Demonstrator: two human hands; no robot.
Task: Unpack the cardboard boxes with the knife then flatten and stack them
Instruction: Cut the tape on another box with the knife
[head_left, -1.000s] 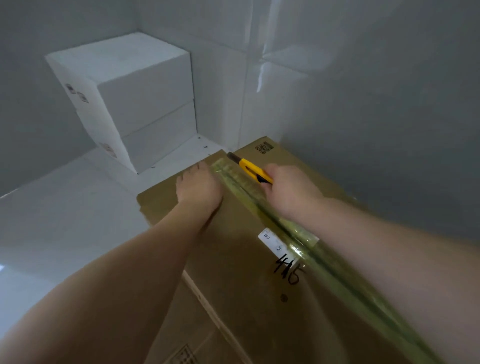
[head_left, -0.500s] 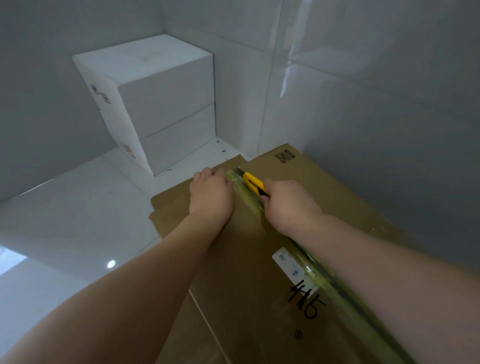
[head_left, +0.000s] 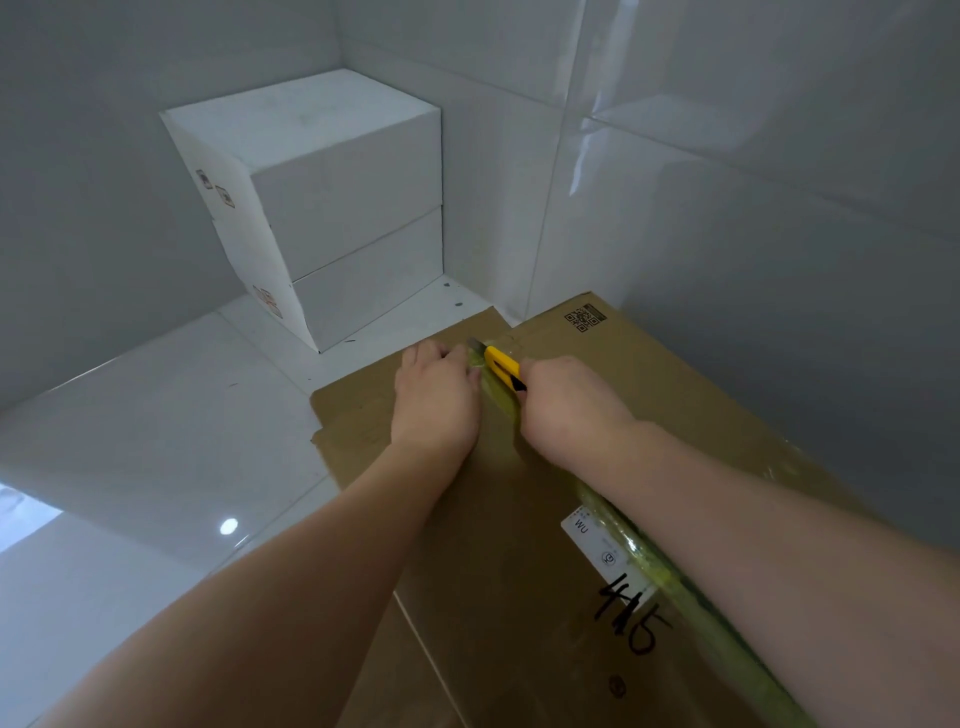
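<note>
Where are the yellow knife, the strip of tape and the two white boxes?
yellow knife (head_left: 502, 366), head view, on its handle.
tape (head_left: 647, 558), head view, mid-strip beside the label.
white boxes (head_left: 343, 208), head view, upper box's front face.

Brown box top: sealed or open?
Sealed: the tape strip lies along the cardboard box seam; the knife is at its far end.

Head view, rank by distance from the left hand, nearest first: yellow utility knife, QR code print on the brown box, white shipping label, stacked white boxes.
From the left hand:
1. Yellow utility knife, just to its right, gripped by the right hand.
2. QR code print, farther right, at the brown cardboard box's far corner.
3. White shipping label, toward the camera.
4. Stacked white boxes, in the room's corner.
</note>
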